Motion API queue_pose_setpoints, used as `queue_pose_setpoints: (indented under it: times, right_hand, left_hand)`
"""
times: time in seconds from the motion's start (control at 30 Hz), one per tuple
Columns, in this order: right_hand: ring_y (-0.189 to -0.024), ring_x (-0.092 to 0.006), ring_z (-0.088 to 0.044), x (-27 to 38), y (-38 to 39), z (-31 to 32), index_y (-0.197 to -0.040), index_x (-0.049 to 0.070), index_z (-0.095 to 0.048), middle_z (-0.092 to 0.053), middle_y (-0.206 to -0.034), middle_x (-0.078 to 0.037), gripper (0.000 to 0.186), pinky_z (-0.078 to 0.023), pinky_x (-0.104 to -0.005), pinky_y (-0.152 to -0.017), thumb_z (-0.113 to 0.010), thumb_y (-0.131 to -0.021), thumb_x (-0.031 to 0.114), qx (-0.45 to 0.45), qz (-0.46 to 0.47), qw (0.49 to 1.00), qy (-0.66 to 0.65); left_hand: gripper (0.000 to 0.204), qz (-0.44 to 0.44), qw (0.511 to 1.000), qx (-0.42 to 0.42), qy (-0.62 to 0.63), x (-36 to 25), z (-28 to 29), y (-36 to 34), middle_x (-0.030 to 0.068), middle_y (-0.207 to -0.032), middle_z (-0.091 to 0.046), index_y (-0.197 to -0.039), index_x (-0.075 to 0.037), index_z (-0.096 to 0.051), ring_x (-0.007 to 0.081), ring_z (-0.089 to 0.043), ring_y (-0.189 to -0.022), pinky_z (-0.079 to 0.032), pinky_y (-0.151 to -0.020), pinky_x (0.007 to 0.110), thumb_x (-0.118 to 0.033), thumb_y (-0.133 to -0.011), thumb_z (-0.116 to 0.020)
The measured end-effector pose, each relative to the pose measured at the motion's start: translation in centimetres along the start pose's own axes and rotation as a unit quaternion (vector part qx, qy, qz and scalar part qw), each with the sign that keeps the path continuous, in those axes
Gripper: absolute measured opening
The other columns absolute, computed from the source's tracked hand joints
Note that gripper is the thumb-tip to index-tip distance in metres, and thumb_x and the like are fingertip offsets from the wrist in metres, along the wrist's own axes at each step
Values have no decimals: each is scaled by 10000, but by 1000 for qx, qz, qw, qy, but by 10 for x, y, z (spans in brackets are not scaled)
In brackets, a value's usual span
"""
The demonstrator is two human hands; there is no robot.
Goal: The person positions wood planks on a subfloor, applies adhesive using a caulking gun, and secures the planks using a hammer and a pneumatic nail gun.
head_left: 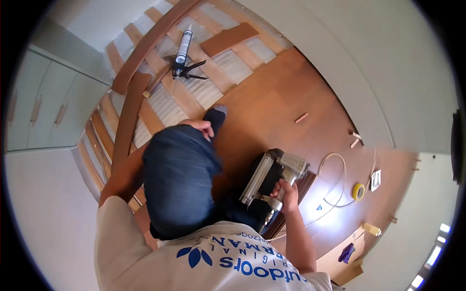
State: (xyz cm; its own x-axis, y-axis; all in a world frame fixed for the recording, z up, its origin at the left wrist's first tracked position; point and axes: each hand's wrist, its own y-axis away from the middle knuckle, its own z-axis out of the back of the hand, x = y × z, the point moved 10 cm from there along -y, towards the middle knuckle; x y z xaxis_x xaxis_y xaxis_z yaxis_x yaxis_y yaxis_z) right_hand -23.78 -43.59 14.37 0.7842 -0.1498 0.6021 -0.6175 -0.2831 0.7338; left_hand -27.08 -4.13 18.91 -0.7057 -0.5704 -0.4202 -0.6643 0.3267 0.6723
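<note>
My right hand point(286, 194) is closed round the handle of a metal nail gun point(294, 167), which rests against my right leg with its long magazine toward my body. An air hose point(345, 170) lies in a loop on the floor to its right. Beyond my bent left knee, my left hand point(198, 127) is partly hidden, its fingers curled near my dark sock point(216, 115); whether they hold something cannot be made out. Ahead, a caulking gun point(182, 54) with a white tube lies across the wooden battens point(188, 97). Brown floorboards point(276, 97) cover the floor to the right of them.
Loose brown planks point(131, 114) lie over the battens, with a short board point(230, 40) farther off. Yellow tape point(358, 191), a small wooden stick point(301, 118) and cardboard point(342, 257) lie on the right. Cabinets point(46, 106) stand at left, a pale panel point(349, 63) at right.
</note>
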Motion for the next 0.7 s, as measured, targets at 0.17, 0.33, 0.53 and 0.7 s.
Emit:
queue_pose_setpoints:
  times: [0.17, 0.33, 0.53, 0.7]
  right_hand:
    - [-589, -219, -583, -2, -3, 5, -978, 75, -528, -561, -756, -72, 102, -552, -395, -571, -592, -988, 155, -43, -28, 998, 27]
    - [-590, -214, -589, 11, -19, 1, -967, 80, -536, -579, -765, -74, 112, -553, -391, -566, -595, -992, 172, -78, -61, 995, 26]
    - [-622, -223, -603, 4, -8, 48, -1024, 85, -556, -596, -779, -79, 113, -571, -406, -598, -605, -999, 184, -159, -48, 984, -62]
    - [-658, -208, -593, -14, -6, 67, -1006, 66, -592, -590, -785, -65, 191, -554, -399, -616, -608, -1024, 255, -222, -30, 965, -138]
  left_hand:
    - [303, -92, 907, 210, -353, -13, -7, -100, 34, -906, -718, -1122, -31, -698, 141, -680, -857, -559, -788, 333, -304, -1094, -571]
    - [176, -176, 820, -47, -543, -103, 74, -243, 36, -908, -743, -1076, -80, -719, 199, -711, -855, -570, -759, 369, -208, -960, -686]
    - [375, -216, 558, -324, -733, -292, 107, -292, 187, -1272, -664, -1216, -96, -683, 387, -627, -1208, -521, -995, 509, -333, -926, -702]
    - [741, -131, 445, -448, -764, -365, 167, -297, 204, -1669, -328, -1584, -187, -440, 431, -320, -1521, -255, -1236, 557, -498, -955, -675]
